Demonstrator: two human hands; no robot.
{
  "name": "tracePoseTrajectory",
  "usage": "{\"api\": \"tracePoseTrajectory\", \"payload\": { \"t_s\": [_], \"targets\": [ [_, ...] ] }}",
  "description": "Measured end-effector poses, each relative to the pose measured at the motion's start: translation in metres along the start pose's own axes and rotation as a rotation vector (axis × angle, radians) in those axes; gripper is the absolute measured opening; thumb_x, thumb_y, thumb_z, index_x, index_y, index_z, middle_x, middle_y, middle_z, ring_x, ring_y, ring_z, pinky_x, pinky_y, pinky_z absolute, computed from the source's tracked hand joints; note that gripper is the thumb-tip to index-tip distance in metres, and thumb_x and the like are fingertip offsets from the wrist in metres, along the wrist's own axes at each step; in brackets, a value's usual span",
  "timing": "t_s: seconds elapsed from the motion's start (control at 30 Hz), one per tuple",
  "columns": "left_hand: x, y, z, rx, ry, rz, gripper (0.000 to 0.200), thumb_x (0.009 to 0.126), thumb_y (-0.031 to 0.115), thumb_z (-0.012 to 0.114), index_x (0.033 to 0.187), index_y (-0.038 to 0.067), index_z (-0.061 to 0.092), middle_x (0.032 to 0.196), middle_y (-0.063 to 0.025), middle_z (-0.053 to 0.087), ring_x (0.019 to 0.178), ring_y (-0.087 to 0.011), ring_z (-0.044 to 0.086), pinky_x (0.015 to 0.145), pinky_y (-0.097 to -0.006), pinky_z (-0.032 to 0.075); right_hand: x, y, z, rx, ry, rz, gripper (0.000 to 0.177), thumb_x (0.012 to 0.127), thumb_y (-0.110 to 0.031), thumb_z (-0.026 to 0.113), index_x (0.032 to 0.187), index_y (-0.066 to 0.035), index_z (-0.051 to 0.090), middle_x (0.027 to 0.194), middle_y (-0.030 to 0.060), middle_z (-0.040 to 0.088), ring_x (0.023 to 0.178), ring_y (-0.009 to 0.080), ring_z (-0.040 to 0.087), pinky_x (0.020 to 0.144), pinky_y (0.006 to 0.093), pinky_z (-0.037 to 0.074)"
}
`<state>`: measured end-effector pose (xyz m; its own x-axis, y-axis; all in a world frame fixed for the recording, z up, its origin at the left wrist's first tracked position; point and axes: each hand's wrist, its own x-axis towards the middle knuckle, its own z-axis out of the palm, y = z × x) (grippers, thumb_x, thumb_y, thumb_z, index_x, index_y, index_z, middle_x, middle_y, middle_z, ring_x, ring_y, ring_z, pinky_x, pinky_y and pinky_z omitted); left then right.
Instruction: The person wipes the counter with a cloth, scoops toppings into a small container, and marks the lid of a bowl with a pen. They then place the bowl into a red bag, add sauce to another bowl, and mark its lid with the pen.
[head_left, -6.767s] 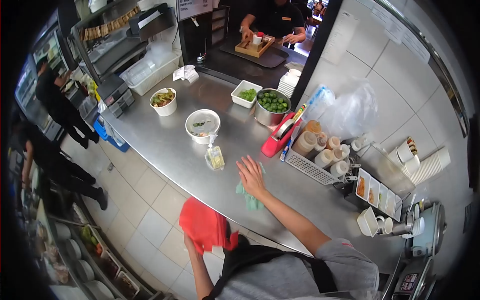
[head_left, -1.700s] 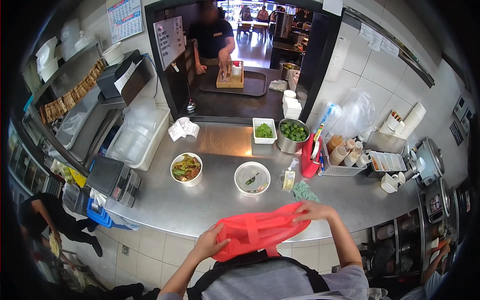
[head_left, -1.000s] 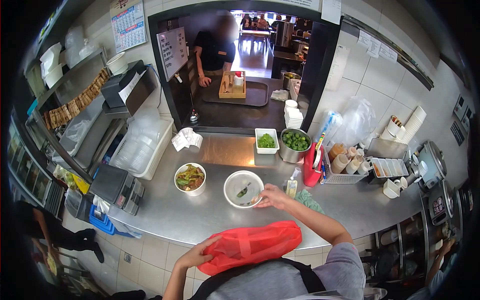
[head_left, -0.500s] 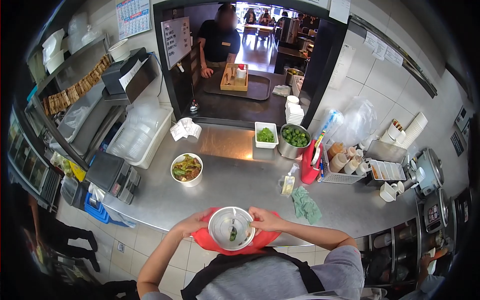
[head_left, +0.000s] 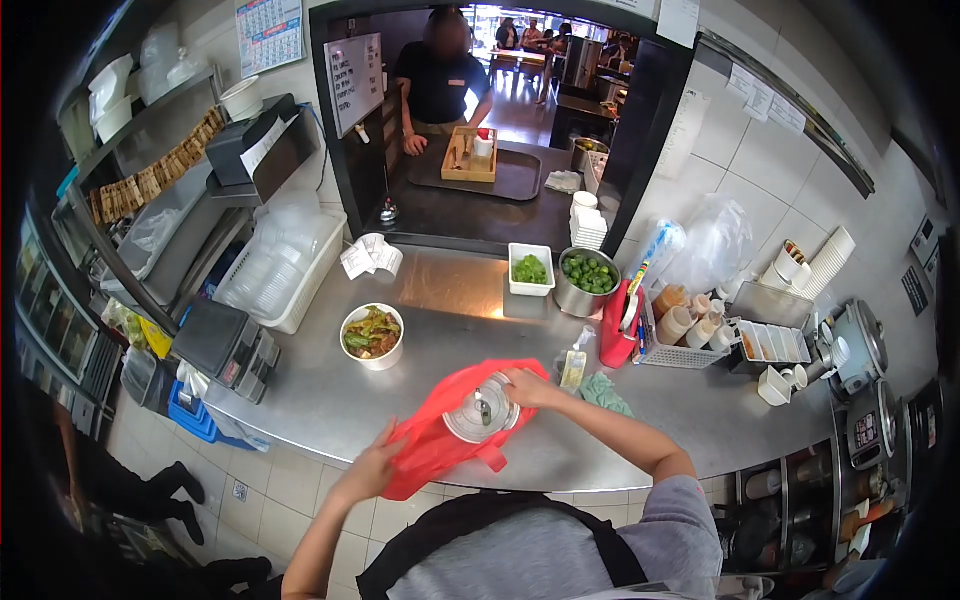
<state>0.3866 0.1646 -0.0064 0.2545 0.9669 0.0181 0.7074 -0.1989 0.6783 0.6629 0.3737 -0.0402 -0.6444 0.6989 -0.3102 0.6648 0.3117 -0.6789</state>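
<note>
A red bag (head_left: 425, 450) lies tilted at the counter's front edge, around a round container with a clear lid (head_left: 470, 420). Something small and green shows at the middle of the lid. My left hand (head_left: 372, 468) is closed on the bag's left side. At the upper right of the lid, my right hand (head_left: 526, 388) has its fingers closed at the container's rim, against the red bag. Further back on the left stands an open white bowl of food with green peppers (head_left: 371, 336), touched by neither hand.
On the steel counter (head_left: 440, 340) are a white tub of chopped greens (head_left: 531, 269), a metal pot of green pieces (head_left: 588, 273), a green cloth (head_left: 606, 394) and a basket of bottles (head_left: 690, 330). A person (head_left: 440, 80) stands beyond the pass window.
The container has moved up and slightly right over the counter. The red bag has spread and extends down-left with my left hand. My right hand has moved forward.
</note>
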Motion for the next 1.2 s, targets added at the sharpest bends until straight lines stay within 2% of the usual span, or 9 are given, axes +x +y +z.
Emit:
{"api": "tracePoseTrajectory", "payload": {
  "t_s": [0.1, 0.2, 0.27, 0.3, 0.4, 0.47, 0.63, 0.8, 1.2],
  "targets": [
    [0.027, 0.09, -0.005, 0.795, 0.372, 0.179, 0.036, 0.072, 0.007, 0.055, 0.108, 0.003, 0.059, 0.128, -0.0269, 0.042, 0.119, -0.0294, 0.046, 0.092, -0.0353, 0.044, 0.015, 0.006, 0.003, -0.021, 0.07, -0.023, 0.045, 0.079, -0.012, 0.044, 0.123, -0.004, 0.044, 0.11, 0.0252, 0.055, 0.101, 0.0396, 0.054, 0.087, 0.047, 0.042],
    [0.067, 0.073, 0.028, 0.687, -0.055, 0.339, 0.021, 0.072, 0.014, 0.055, 0.087, 0.003, 0.063, 0.107, -0.0214, 0.058, 0.104, -0.0234, 0.058, 0.08, -0.0345, 0.05, 0.022, 0.0, -0.002, -0.036, 0.068, -0.012, 0.04, 0.08, -0.013, 0.045, 0.118, -0.002, 0.047, 0.107, 0.025, 0.056, 0.097, 0.0401, 0.055, 0.084, 0.0462, 0.043],
    [0.093, 0.059, 0.046, 0.799, -0.357, -0.004, 0.012, 0.071, 0.011, 0.055, 0.077, 0.004, 0.063, 0.091, -0.0151, 0.064, 0.094, -0.023, 0.063, 0.073, -0.0372, 0.052, 0.027, 0.01, -0.005, -0.123, 0.076, -0.026, 0.037, 0.079, -0.013, 0.045, 0.114, -0.001, 0.05, 0.106, 0.0249, 0.057, 0.095, 0.039, 0.056, 0.081, 0.0453, 0.045],
    [0.097, 0.023, 0.059, 0.778, -0.306, 0.038, 0.014, 0.071, 0.011, 0.056, 0.08, 0.007, 0.065, 0.087, -0.014, 0.065, 0.084, -0.0243, 0.065, 0.067, -0.0371, 0.053, 0.032, 0.018, -0.004, -0.188, 0.086, -0.068, 0.035, 0.079, -0.013, 0.045, 0.111, 0.0, 0.051, 0.103, 0.0247, 0.057, 0.093, 0.038, 0.057, 0.079, 0.0447, 0.046],
    [0.081, -0.088, 0.094, 1.237, -0.343, 0.188, 0.037, 0.081, 0.016, 0.051, 0.116, 0.008, 0.059, 0.125, -0.0215, 0.05, 0.118, -0.0317, 0.047, 0.097, -0.0429, 0.038, 0.05, 0.044, -0.022, -0.308, 0.119, -0.195, 0.035, 0.077, -0.018, 0.048, 0.107, -0.004, 0.056, 0.096, 0.023, 0.06, 0.089, 0.0376, 0.06, 0.076, 0.0458, 0.047],
    [0.093, -0.039, 0.064, 0.963, -0.687, -0.145, 0.046, 0.083, 0.023, 0.045, 0.124, 0.002, 0.05, 0.14, -0.0236, 0.031, 0.133, -0.0361, 0.022, 0.108, -0.0443, 0.016, 0.041, 0.014, -0.038, -0.313, 0.109, -0.011, 0.03, 0.077, -0.018, 0.047, 0.101, -0.003, 0.058, 0.092, 0.0257, 0.06, 0.087, 0.0381, 0.06, 0.076, 0.0472, 0.047],
    [0.106, -0.004, 0.058, 1.068, -0.904, -0.227, 0.043, 0.084, 0.023, 0.044, 0.12, 0.003, 0.054, 0.136, -0.0252, 0.036, 0.131, -0.0366, 0.025, 0.106, -0.048, 0.019, 0.055, 0.018, -0.041, -0.018, 0.186, -0.152, 0.035, 0.079, -0.011, 0.042, 0.109, -0.004, 0.057, 0.103, 0.0224, 0.061, 0.081, 0.0339, 0.063, 0.07, 0.0414, 0.049],
    [0.11, 0.026, 0.066, 1.071, -0.933, -0.224, 0.042, 0.082, 0.025, 0.048, 0.117, 0.003, 0.057, 0.132, -0.022, 0.042, 0.127, -0.0345, 0.034, 0.102, -0.046, 0.025, 0.049, -0.011, -0.037, 0.3, -0.068, 0.268, 0.042, 0.084, -0.01, 0.037, 0.124, -0.013, 0.046, 0.097, 0.0081, 0.059, 0.083, 0.0183, 0.059, 0.059, 0.0345, 0.05],
    [0.118, -0.004, 0.092, 0.796, -0.835, -0.368, 0.062, 0.085, 0.029, 0.043, 0.141, 0.011, 0.024, 0.136, -0.0217, 0.037, 0.123, -0.0322, 0.042, 0.098, -0.0454, 0.029, 0.072, 0.004, -0.021, 0.399, -0.004, 0.29, 0.037, 0.084, -0.008, 0.037, 0.121, -0.006, 0.039, 0.1, 0.0183, 0.058, 0.073, 0.0293, 0.065, 0.058, 0.0444, 0.056]
  ]
}}
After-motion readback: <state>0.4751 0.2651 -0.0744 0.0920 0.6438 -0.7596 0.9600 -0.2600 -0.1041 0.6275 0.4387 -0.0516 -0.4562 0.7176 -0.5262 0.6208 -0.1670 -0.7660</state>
